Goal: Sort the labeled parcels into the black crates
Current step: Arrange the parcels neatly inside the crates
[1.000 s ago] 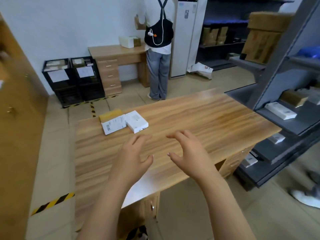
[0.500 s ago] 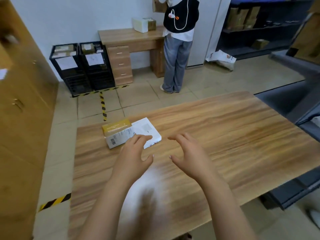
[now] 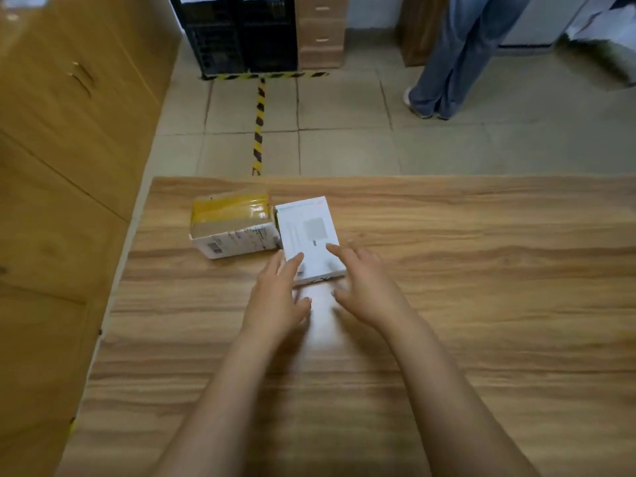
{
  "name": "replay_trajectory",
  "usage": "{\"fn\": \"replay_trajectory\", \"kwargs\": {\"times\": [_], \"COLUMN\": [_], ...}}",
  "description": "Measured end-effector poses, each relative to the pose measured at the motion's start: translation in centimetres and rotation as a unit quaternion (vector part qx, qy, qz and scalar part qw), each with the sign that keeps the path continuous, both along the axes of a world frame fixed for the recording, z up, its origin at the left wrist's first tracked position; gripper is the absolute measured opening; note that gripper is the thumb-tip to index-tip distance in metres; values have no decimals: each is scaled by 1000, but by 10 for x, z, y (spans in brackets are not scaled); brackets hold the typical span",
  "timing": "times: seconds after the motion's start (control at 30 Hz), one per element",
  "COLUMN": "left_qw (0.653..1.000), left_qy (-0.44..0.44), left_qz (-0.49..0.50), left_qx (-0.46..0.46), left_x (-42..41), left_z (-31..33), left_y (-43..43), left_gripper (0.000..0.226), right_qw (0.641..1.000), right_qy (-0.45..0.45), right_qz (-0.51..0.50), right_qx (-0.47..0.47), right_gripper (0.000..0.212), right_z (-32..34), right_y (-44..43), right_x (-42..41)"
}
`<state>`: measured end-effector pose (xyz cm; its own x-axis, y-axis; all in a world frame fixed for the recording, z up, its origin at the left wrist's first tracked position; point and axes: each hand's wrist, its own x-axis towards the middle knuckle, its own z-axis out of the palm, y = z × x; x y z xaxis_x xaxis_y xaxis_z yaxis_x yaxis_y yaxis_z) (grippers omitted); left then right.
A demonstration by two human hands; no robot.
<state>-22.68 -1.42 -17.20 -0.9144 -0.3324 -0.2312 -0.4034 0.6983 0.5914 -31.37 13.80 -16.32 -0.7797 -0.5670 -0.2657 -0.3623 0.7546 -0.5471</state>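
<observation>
Two parcels lie side by side near the far left of the wooden table (image 3: 481, 304). One is a cardboard box with yellow tape and a white label (image 3: 232, 225); the other is a flat white box (image 3: 308, 235) touching its right side. My left hand (image 3: 277, 297) and my right hand (image 3: 364, 287) hover with fingers spread at the near end of the white box, fingertips over its top. Neither hand grips anything. Two black crates (image 3: 241, 36) stand on the floor beyond the table, against the wall.
A tall wooden cabinet (image 3: 69, 132) runs along the left. Yellow-black tape (image 3: 260, 118) marks the tiled floor toward the crates. A small drawer unit (image 3: 320, 32) stands right of the crates. A person in jeans (image 3: 457, 56) stands at the back right.
My view has tilted down and moved closer to the table. Both hands have reached forward from the table's middle to the near end of the white box.
</observation>
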Motion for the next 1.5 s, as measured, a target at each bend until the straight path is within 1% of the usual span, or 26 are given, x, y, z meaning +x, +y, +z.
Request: {"fn": "replay_trajectory", "kwargs": {"times": [0.07, 0.13, 0.27, 0.37, 0.47, 0.63, 0.73, 0.83, 1.0, 1.07, 1.2, 1.27, 1.37, 1.43, 1.5], "left_qw": [1000, 999, 998, 997, 996, 980, 968, 948, 918, 904, 895, 897, 906, 911, 912], "left_qy": [-18, -23, 14, 42, 73, 190, 245, 307, 374, 403, 429, 430, 416, 404, 404], "left_qz": [20, 33, 30, 23, 6, -32, -57, -86, -111, -121, -111, -100, -84, -74, -57], "left_qx": [9, 18, 47, 62, 51, 47, 25, -22, -70, -71, -39, -26, 14, 33, 40], "left_x": [-8, -14, -19, -15, -9, 9, 26, 49, 89, 102, 127, 137, 145, 148, 150], "left_z": [-16, -27, -38, -34, -16, 40, 84, 128, 190, 208, 234, 241, 248, 254, 261], "left_y": [1, 1, 3, 7, 8, 2, -8, -16, -24, -27, -27, -26, -24, -24, -24], "left_gripper": [83, 86, 83, 77, 73, 67, 68, 71, 70, 68, 69, 74, 87, 99, 105], "right_qw": [1000, 999, 994, 990, 987, 971, 952, 932, 898, 881, 854, 845, 838, 834, 829], "right_qy": [-21, -33, -61, -46, -19, 53, 109, 166, 263, 293, 289, 282, 270, 240, 212], "right_qz": [12, 20, -16, -49, -75, -117, -130, -124, -107, -105, -106, -97, -71, -67, -59], "right_qx": [12, 1, -87, -121, -138, -204, -255, -297, -337, -356, -419, -443, -468, -493, -514], "right_gripper": [81, 81, 77, 76, 75, 75, 73, 70, 67, 68, 75, 74, 73, 78, 79], "right_z": [-21, -37, -56, -53, -30, 33, 77, 118, 178, 193, 211, 215, 222, 227, 233], "right_y": [-9, -16, -21, -15, -8, -9, -15, -17, -17, -16, -16, -19, -25, -30, -34], "right_x": [-12, -21, -20, -11, 0, 29, 52, 80, 122, 135, 158, 168, 180, 185, 187]}}
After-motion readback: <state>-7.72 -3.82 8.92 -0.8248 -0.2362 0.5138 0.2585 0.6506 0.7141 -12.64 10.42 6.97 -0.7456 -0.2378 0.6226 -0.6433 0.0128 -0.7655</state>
